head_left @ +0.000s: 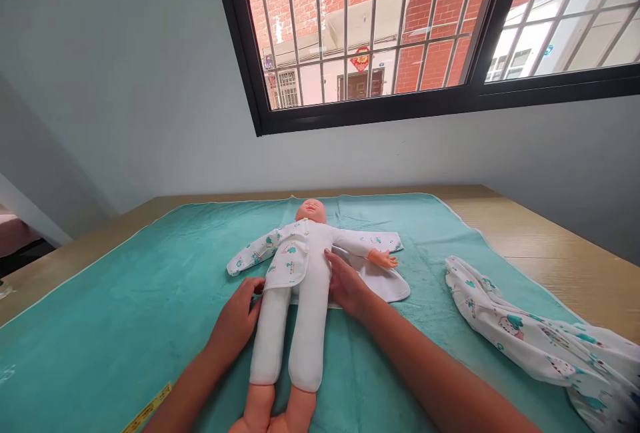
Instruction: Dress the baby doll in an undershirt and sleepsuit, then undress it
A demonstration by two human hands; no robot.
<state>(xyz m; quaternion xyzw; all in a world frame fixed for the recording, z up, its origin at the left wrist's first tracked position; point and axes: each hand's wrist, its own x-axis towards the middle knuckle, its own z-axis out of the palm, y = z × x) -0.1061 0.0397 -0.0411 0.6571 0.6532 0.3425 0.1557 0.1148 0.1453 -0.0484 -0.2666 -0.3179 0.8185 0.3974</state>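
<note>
A baby doll (314, 313) lies on its back, its white cloth legs towards me. It wears a white printed baby jacket (289, 263) on one side; the sleeve on the left covers that arm and hand. On the right the jacket lies spread under the doll, with the bare-handed arm resting over its loose sleeve. My left hand (240, 310) is beside the doll's hip at the jacket hem, finger and thumb apart, tips partly hidden. My right hand (346, 285) is closed against the doll's waist, thumb on the torso and the other fingers mostly hidden.
A teal blanket (150, 286) covers much of the wooden table (525, 233). White printed baby clothing (540, 333) lies at the right. A yellow strip with markings (147, 408) is near my left forearm. Behind the table stand a wall and a barred window (370, 110).
</note>
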